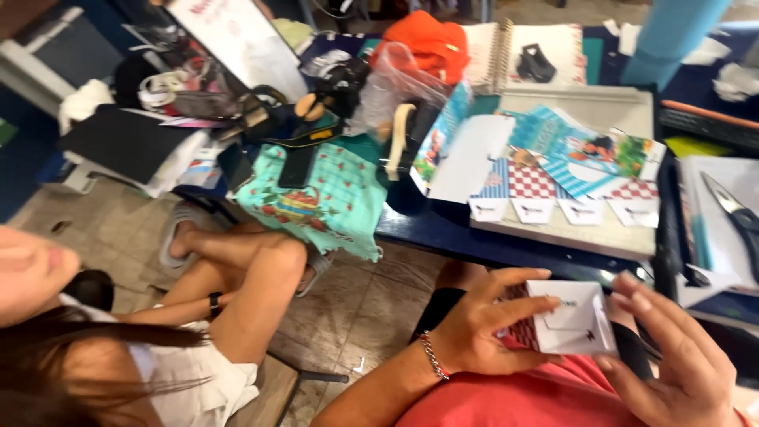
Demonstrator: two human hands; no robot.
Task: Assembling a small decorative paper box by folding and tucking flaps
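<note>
While the small folded card box (571, 319) was held low over the lap, it was gripped from both sides: the left hand (484, 326) was curled about its left end, thumb laid across the top edge and fingers tucked beneath, and the right hand (681, 354) was closed loosely on its right edge, fingertips pressed to the white flap. The piece was judged to be very light and thin, stiff only along its creases, easily bent or torn, so it was best taken by the folded edges rather than the flat panels. It was seen as a white panel with a small dark mark and a cut slot, a red-and-white chequered face showing on the side nearest the left palm. Beyond the hands, flat printed card blanks (566, 188) of the same pattern were laid on a cutting board (553, 231), scissors (737, 215) lay beyond the right hand, and another person's knee (269, 261) was seen off to the left.
</note>
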